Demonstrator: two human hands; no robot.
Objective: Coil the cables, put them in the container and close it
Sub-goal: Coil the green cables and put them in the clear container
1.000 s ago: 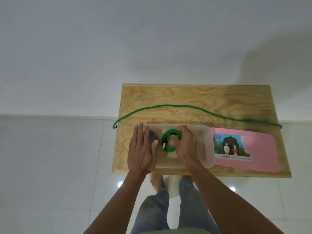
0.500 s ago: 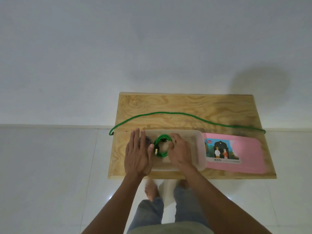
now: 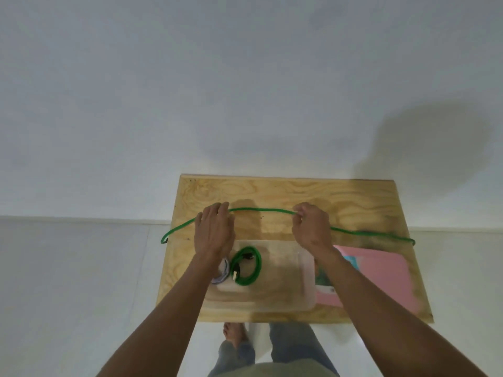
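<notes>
A long green cable (image 3: 261,210) lies stretched across the wooden board, its ends hanging off both sides. My right hand (image 3: 313,227) pinches it near the middle. My left hand (image 3: 215,231) hovers over the cable further left with fingers extended; whether it grips the cable I cannot tell. A coiled green cable (image 3: 246,265) lies in the left part of the clear plastic container (image 3: 307,284), next to a pale grey coiled cable (image 3: 221,273) partly hidden by my left forearm. The pink lid (image 3: 381,278) lies flat to the container's right.
The wooden board (image 3: 272,191) stands low on a white tiled floor against a white wall. My legs and one bare foot (image 3: 234,333) show below its near edge.
Both hands left the container and the coiled green cable, and moved up to the long green cable. The camera view also shifted downward and closer.
</notes>
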